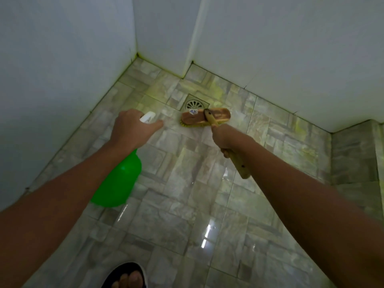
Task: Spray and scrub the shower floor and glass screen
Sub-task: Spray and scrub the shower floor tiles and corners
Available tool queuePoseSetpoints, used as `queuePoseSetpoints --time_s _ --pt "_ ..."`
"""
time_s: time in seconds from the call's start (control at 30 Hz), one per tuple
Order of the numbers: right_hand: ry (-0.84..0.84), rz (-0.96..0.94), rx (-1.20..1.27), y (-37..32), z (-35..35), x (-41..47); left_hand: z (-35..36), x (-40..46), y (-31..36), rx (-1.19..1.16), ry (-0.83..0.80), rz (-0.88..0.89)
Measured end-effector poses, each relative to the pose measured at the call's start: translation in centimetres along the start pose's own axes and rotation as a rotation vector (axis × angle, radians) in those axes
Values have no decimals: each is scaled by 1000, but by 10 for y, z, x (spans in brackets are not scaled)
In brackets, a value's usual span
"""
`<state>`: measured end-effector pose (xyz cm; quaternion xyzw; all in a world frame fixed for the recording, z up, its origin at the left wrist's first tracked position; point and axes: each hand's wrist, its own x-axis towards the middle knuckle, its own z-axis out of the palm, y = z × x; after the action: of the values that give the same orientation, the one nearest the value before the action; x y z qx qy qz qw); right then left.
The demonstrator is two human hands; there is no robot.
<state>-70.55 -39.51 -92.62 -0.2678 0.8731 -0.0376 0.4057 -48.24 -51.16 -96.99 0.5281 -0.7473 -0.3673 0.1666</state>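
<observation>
sandalled foot at bottom edge | left hand gripped green spray bottle | right hand gripped scrub brush, bristles on wet floor beside drain

The single head-worn camera is looking steeply down from standing height into the corner of the shower floor. Its wide-angle lens is taking in both forearms reaching forward and the white walls bending around the edges.
</observation>
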Motion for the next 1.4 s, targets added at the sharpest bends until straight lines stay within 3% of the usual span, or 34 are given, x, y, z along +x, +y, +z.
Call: queuePoseSetpoints --time_s 0.4,0.63,1.03,1.4 --pt "25 13 26 0 35 -10 -41 -10 -27 3 198 -22" --pt "41 19 15 1 42 -14 -57 -17 -47 95 155 -110" --pt "18 -4 -77 -18 60 -32 -72 -21 -58 12 129 -60" --pt "-69 -196 -189 -49 106 -57 -81 -17 -60 25 170 -83"
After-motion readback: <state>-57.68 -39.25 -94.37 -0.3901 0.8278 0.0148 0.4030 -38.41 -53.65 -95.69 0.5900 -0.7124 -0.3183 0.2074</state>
